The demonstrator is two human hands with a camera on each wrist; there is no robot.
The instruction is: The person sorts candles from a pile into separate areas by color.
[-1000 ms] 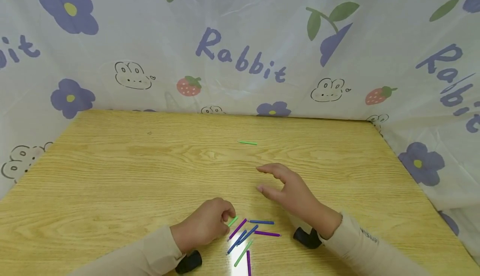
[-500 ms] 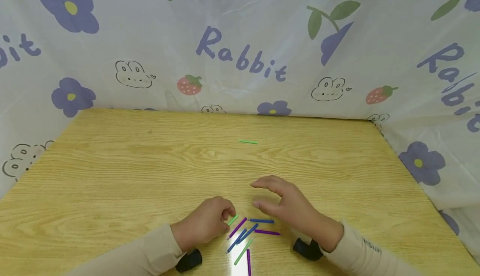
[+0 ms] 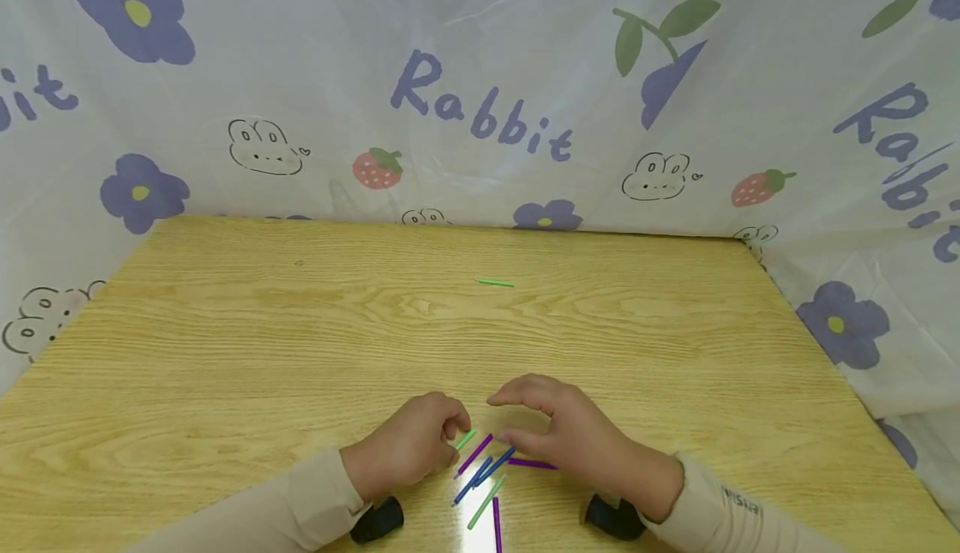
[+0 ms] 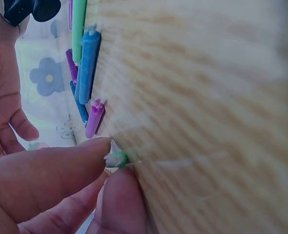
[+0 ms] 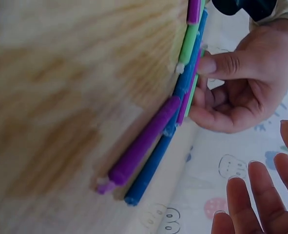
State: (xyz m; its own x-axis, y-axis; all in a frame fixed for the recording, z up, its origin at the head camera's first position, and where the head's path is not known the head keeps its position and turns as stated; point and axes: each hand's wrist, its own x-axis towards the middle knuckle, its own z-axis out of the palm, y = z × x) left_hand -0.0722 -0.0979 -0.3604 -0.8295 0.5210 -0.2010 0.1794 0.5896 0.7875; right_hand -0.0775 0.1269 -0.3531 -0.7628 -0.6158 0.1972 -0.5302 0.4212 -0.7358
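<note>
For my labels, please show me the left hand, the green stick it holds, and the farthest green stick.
Left hand [image 3: 405,446]: head view, back of the hand.
Held green stick [image 3: 466,439]: head view, its uncovered part.
Farthest green stick [image 3: 496,284]: head view, middle of its length.

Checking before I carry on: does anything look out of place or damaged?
Yes: one green stick lies alone toward the table's far side, apart from the other sticks near the left hand. Nothing looks spilled or clearly broken.

1. Bare left-hand grip [image 3: 408,446]: thumb and index finger drawn together in a pinch.
2. Bare right-hand grip [image 3: 576,428]: fingers loosely curved, thumb apart from them.
3. Left arm [image 3: 273,503] and right arm [image 3: 731,507], in long beige fabric sleeves, angle inward.
</note>
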